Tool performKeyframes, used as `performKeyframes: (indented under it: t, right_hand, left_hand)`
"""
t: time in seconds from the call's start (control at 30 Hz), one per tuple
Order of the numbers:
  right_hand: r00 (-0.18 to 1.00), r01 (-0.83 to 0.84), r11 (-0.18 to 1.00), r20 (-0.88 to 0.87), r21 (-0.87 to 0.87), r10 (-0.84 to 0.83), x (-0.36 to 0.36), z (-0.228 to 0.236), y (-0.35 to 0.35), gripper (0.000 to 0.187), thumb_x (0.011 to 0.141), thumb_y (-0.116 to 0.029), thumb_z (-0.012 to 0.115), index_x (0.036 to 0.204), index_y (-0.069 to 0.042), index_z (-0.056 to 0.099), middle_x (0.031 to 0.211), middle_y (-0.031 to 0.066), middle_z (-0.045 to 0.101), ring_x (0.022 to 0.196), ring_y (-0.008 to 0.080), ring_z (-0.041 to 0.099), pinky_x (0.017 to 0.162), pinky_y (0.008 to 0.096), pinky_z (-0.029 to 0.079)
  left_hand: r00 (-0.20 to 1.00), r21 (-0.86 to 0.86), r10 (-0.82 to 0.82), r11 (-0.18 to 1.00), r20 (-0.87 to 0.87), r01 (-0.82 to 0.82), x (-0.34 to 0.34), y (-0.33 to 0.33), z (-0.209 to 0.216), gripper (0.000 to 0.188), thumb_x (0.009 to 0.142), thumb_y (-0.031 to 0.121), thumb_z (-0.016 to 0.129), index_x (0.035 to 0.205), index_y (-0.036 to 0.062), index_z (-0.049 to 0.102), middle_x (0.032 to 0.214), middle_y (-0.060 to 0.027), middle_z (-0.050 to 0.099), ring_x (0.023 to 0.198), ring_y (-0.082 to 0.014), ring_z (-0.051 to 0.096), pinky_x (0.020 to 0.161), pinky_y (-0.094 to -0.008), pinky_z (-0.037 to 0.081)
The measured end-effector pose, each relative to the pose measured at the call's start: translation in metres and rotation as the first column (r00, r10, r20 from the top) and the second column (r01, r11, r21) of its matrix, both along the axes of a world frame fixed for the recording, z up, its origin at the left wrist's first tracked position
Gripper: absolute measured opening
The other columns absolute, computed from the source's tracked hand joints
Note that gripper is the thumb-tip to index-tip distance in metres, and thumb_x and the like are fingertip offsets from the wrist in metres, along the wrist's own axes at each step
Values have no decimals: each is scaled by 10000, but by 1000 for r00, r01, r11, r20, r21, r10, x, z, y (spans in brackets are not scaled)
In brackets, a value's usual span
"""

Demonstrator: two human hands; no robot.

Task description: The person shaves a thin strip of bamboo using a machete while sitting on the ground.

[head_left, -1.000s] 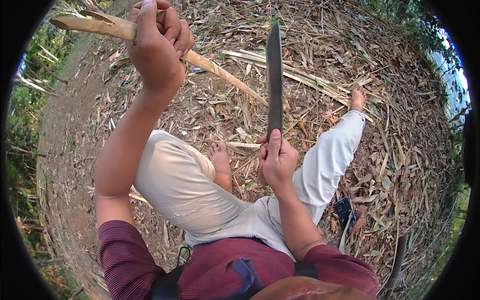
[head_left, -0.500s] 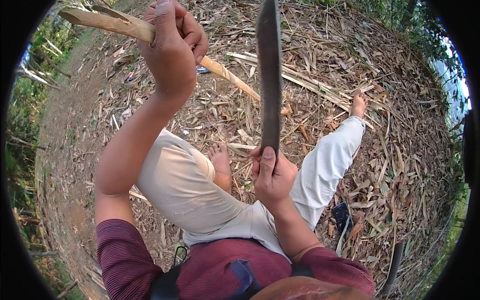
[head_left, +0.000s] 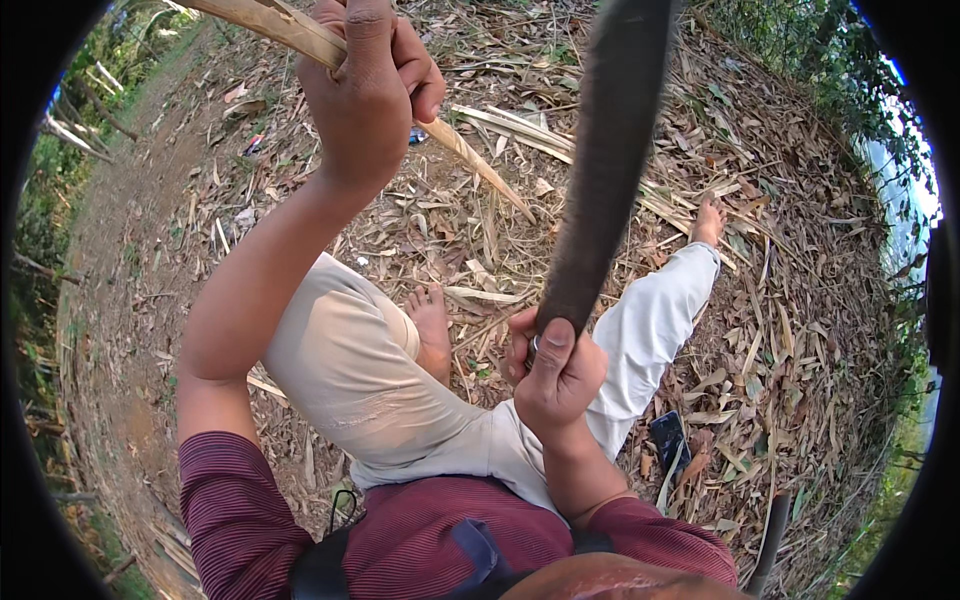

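Observation:
My left hand (head_left: 365,100), raised at the upper left, is wrapped round a pale tan wooden stick (head_left: 480,168). The stick slants from the upper left down to a narrow tip near the middle; its upper end looks split and runs out of the picture. In front of my body, my right hand (head_left: 560,375) is closed on a machete, its thumb pressed along the base. The broad dark blade (head_left: 615,150) points up and leans right, its top past the picture's edge. Most of the machete's handle is hidden in my fist. Blade and stick appear apart.
Dry leaves (head_left: 760,370) cover the ground. Long pale split strips (head_left: 515,132) lie beyond my feet. A dark phone (head_left: 670,442) rests right of my leg, and a dark rod-like thing (head_left: 770,540) stands at lower right. My bare feet (head_left: 430,325) are spread apart.
The machete has tilted from nearly upright to leaning right, its blade looking larger and slightly blurred. My left hand and the stick have shifted a little to the right in the picture.

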State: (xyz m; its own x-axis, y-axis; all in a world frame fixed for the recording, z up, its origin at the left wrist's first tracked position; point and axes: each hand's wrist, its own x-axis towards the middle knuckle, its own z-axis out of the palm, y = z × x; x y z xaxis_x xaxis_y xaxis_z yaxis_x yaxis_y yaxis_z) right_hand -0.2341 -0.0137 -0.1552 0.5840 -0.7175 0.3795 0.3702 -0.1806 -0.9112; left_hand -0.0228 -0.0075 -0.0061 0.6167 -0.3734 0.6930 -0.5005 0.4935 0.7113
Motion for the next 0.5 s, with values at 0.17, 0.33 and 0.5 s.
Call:
performKeyframes:
  t: [0.17, 0.33, 0.5]
  right_hand:
    - [990, 139, 982, -21, -130, -143, 23, -34, 3, 499, 1066, -374, 392, 801, 13, 563, 580, 18, 503, 483, 92, 460, 453, 241, 367]
    - [916, 110, 980, -400, 166, -35, 22, -66, -9, 481, 1055, -334, 466, 727, -8, 600, 523, -29, 478, 454, 65, 458, 429, 248, 374]
    - [998, 57, 998, -15, 35, -57, 0, -10, -2, 463, 1060, -355, 420, 936, 67, 566, 620, 40, 500, 488, 72, 451, 440, 233, 356]
  left_hand:
    - [995, -22, 11, 1000, -96, -13, -4, -6, -6, 433, 1042, 407, 425, 728, 109, 424, 466, 1, 329, 357, -118, 382, 343, -266, 322]
    - [996, 38, 45, 998, 82, -49, 20, -1, -4, 403, 1045, 398, 403, 766, 116, 333, 493, -20, 348, 379, -138, 418, 379, -265, 315]
    - [992, 24, 62, 998, -107, -60, 4, 1, 1, 378, 1045, 398, 421, 782, 128, 390, 473, 4, 318, 358, -121, 369, 351, -274, 306]
